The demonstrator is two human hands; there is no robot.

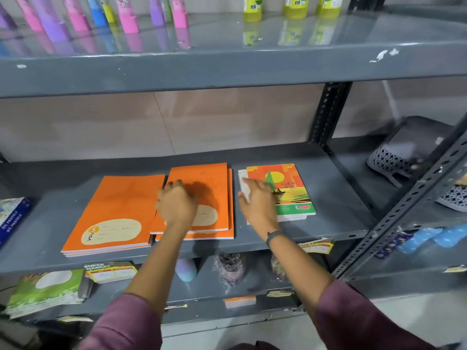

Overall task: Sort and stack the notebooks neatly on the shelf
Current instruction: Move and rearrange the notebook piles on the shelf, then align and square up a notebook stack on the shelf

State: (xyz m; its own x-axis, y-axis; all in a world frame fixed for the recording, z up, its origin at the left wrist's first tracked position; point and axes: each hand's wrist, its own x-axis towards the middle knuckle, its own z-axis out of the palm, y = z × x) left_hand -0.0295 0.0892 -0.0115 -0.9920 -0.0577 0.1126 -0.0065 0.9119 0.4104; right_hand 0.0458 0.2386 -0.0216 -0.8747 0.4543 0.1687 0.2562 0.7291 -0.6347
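Note:
Three piles of notebooks lie on the grey middle shelf [328, 188]. An orange pile [113, 210] sits at the left. A second orange pile [214, 188] lies in the middle, its top books slightly askew. My left hand [177, 203] rests on that middle pile, fingers curled on the cover's left side. At the right is a pile topped by a sunset-and-boat cover [290, 188]. My right hand [257, 200] reaches onto its left edge, fingers spread over the white pages, not clearly gripping.
Coloured bottles [126, 16] and yellow bottles [295, 6] stand on the top shelf. A dark basket [409, 152] sits at the right. A blue box [12, 218] lies at the left. Green notebooks [45, 291] and wrapped items are on the lower shelf.

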